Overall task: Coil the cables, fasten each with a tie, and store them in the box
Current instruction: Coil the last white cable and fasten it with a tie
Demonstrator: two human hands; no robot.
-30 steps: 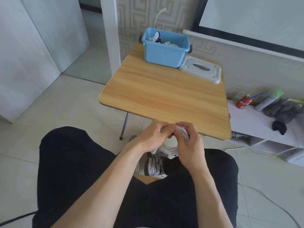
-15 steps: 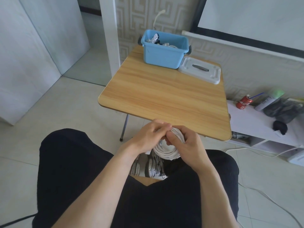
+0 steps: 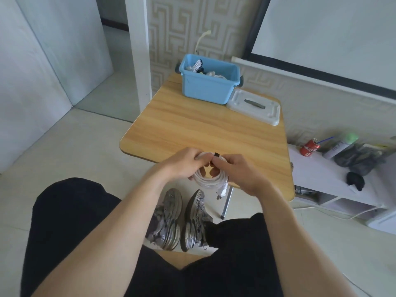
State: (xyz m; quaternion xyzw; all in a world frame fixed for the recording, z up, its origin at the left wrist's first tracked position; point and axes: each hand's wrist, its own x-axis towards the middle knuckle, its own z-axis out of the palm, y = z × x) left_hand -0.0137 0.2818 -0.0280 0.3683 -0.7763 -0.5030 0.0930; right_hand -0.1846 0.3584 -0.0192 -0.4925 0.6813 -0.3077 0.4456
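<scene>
Just one coiled cable [image 3: 211, 181], two hands.

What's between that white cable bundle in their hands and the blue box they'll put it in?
Nothing visible. The coiled cable is held over the table's near edge, only bare tabletop lies before the blue box, and its lid lies off beside it, leaving the top open.

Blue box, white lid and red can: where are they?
Blue box [image 3: 205, 88]: head view, on its front wall.
White lid [image 3: 270, 116]: head view, on its flat top near the corner.
Red can [image 3: 308, 147]: head view, on its side.
</scene>
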